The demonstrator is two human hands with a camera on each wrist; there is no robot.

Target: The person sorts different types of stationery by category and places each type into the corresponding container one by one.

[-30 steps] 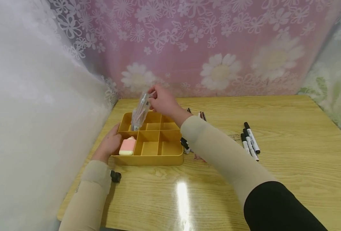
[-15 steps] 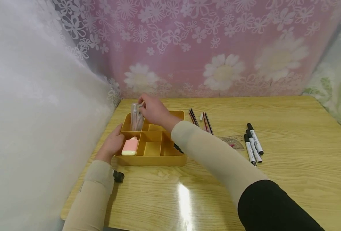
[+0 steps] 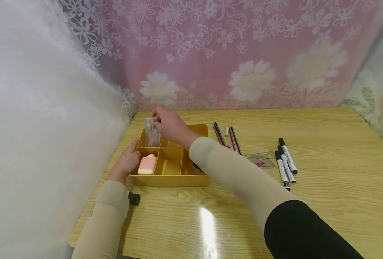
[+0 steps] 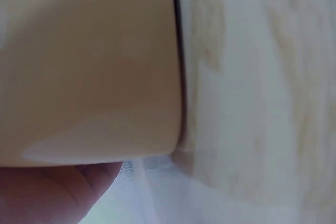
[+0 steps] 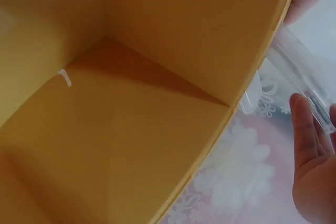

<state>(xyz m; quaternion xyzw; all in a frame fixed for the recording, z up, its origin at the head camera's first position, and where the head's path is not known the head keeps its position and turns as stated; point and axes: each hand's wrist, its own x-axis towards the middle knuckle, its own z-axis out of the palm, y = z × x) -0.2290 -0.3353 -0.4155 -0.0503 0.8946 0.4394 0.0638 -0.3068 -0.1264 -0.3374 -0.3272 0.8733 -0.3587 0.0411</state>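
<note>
A white sheet (image 3: 32,108) hangs to my left, beside the wood-grain table (image 3: 334,151) I work at. Behind the tabletop runs a pink cloth (image 3: 204,79) printed with white flowers and daisies, and at the far right a pale cloth (image 3: 373,79) carries green leaf shapes. On the table, from the left, come the yellow box (image 3: 172,180), some dark pencils (image 3: 219,133), a small white block (image 3: 227,131), more pencils (image 3: 233,138), a clear ruler (image 3: 266,158) partly behind my right sleeve (image 3: 240,169), and three black-capped markers (image 3: 287,164) side by side.

The box sits between my hands, its left wall at my left hand (image 3: 126,162). A pink-and-cream bottle (image 3: 147,164) is in its front left compartment. The clear case (image 3: 151,133), with slim things inside, is upright in the back left compartment, its top above the rim and directly at my right fingertips; I can't tell whether its base touches the floor of the box.

My left hand grips the box by its left side. My right hand (image 3: 171,124), reaching across the box, pinches the case near its top, thumb and fingers closed only to the case's thickness.
</note>
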